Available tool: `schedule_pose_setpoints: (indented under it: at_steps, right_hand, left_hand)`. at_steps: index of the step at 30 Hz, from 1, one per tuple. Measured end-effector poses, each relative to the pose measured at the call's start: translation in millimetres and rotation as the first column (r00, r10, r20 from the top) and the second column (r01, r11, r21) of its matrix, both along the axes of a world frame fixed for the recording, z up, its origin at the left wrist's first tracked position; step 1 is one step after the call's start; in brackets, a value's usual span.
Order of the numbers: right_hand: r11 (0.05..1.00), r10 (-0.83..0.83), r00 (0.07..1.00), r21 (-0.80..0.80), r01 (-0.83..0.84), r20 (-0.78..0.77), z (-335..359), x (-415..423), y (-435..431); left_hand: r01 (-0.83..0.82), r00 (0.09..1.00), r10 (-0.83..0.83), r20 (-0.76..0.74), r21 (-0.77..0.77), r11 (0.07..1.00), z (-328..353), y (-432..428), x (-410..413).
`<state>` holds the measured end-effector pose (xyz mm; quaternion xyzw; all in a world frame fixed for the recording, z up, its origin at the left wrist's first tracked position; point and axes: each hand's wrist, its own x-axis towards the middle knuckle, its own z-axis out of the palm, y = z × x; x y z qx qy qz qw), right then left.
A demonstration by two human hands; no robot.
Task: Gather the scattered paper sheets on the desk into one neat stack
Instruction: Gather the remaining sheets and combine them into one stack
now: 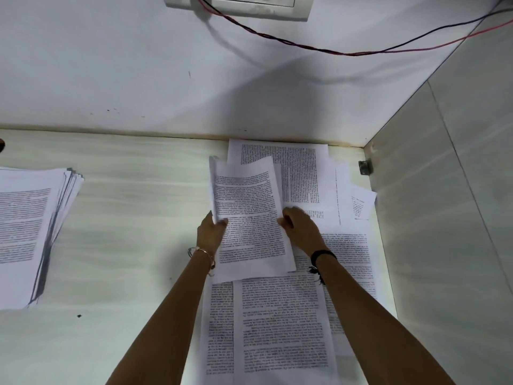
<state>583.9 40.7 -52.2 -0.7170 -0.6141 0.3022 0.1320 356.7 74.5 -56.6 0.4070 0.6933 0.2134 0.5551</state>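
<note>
Pale wood-grain desk [133,218] meets a white wall [111,65] at 12 o'clock and a grey side panel [444,218] at 3 o'clock. I note a switch plate [238,6] high on the wall, with red and black wires [305,45] trailing toward 2 o'clock. At 9 o'clock on the desk lies a thick stack [27,232] of printed sheets, edges fanned, well apart from both hands. At centre I record a thin bundle [247,218] of printed pages, its far end curling upward. The left hand [211,232] grips the bundle's left edge, thumb on top, fingers curled beneath. The right hand [301,232] holds the right edge with curled fingers; it is blurred, so I cannot confirm finer detail. Scattered sheets [280,323] overlap beneath and around the bundle, from 1 o'clock through 3 to 6 o'clock, reaching the side panel.
</note>
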Motion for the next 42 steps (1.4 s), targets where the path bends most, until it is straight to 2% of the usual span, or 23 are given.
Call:
schedule_pose_setpoints:
  at_steps: [3, 4, 6, 9, 11, 14, 17, 19, 22, 26, 28, 30, 32, 34, 35, 37, 40, 42]
  right_hand:
    - [0.974, -0.18, 0.98, 0.155, 0.166, 0.083, -0.3, 16.2, 2.3]
    - [0.973, -0.188, 0.972, 0.162, 0.165, 0.14, -2.3, 24.0, 2.3]
    - [0.993, -0.097, 0.963, 0.091, 0.076, 0.252, -3.9, 35.5, 3.7]
    - [0.997, 0.073, 0.926, -0.007, -0.076, 0.371, -6.3, 38.3, 12.4]
    - [0.987, 0.156, 0.866, -0.039, -0.156, 0.475, -7.1, 38.8, 21.8]
    - [0.961, 0.267, 0.72, -0.126, -0.244, 0.64, -3.8, 39.9, 38.7]
    - [0.941, 0.268, 0.57, -0.084, -0.328, 0.776, -6.0, 40.2, 50.3]
    - [0.927, 0.26, 0.532, -0.055, -0.37, 0.806, -4.4, 39.4, 52.5]
    - [0.906, 0.284, 0.542, -0.036, -0.422, 0.791, 2.2, 41.6, 42.1]
    - [0.951, 0.225, 0.676, -0.008, -0.308, 0.702, 8.1, 44.5, 15.9]
    - [0.938, 0.285, 0.745, -0.017, -0.346, 0.603, 2.6, 40.5, 6.4]
    - [0.866, 0.439, 0.702, -0.057, -0.496, 0.56, -2.3, 28.0, 2.0]
    - [0.844, 0.498, 0.685, -0.118, -0.522, 0.532, -3.6, 10.7, 5.9]
    - [0.875, 0.451, 0.697, -0.121, -0.469, 0.558, -1.9, -2.9, 15.7]
    - [0.879, 0.44, 0.667, -0.136, -0.458, 0.601, -0.3, -6.4, 20.0]
    - [0.86, 0.475, 0.557, -0.224, -0.459, 0.681, 1.5, -8.7, 27.4]
    - [0.825, 0.465, 0.415, -0.212, -0.524, 0.782, 1.2, -5.3, 39.8]
    - [0.829, 0.411, 0.474, -0.103, -0.549, 0.779, 10.1, -8.2, 44.9]
  left_hand:
    - [-0.237, 0.97, 0.239, -0.035, 0.055, 0.97, 8.4, -3.6, 1.7]
    - [-0.321, 0.946, 0.323, -0.039, 0.05, 0.946, 8.8, -4.1, -2.3]
    - [-0.431, 0.896, 0.434, -0.093, 0.055, 0.901, 8.4, -7.0, -13.5]
    - [-0.508, 0.852, 0.514, -0.101, 0.082, 0.858, 3.4, -16.9, -30.4]
    - [-0.532, 0.837, 0.538, -0.1, 0.079, 0.843, 1.8, -23.0, -37.7]
    - [-0.553, 0.824, 0.557, -0.099, 0.074, 0.83, -1.3, -27.5, -43.1]
    - [-0.566, 0.815, 0.572, -0.091, 0.087, 0.82, 0.2, -31.6, -44.8]
    - [-0.577, 0.806, 0.583, -0.101, 0.081, 0.813, 0.8, -33.6, -48.4]
    - [-0.592, 0.787, 0.601, -0.139, 0.1, 0.8, 1.8, -38.6, -59.5]
    - [-0.631, 0.751, 0.64, -0.16, 0.11, 0.768, 1.6, -48.5, -74.9]
    - [-0.635, 0.746, 0.643, -0.172, 0.108, 0.765, 0.2, -53.0, -81.1]
    - [-0.643, 0.74, 0.65, -0.174, 0.103, 0.759, -1.0, -56.7, -85.1]
    - [-0.643, 0.745, 0.649, -0.156, 0.094, 0.76, -2.2, -61.0, -88.3]
    - [-0.629, 0.764, 0.634, -0.118, 0.081, 0.773, -2.1, -65.6, -91.2]
    - [-0.621, 0.775, 0.625, -0.093, 0.068, 0.781, -1.1, -67.7, -92.3]
    - [-0.598, 0.8, 0.599, -0.048, 0.029, 0.801, 1.1, -70.9, -95.9]
    - [-0.562, 0.827, 0.561, 0.051, 0.01, 0.827, 1.3, -74.6, -100.1]
    - [-0.531, 0.839, 0.526, 0.139, -0.005, 0.847, 2.7, -76.7, -100.1]
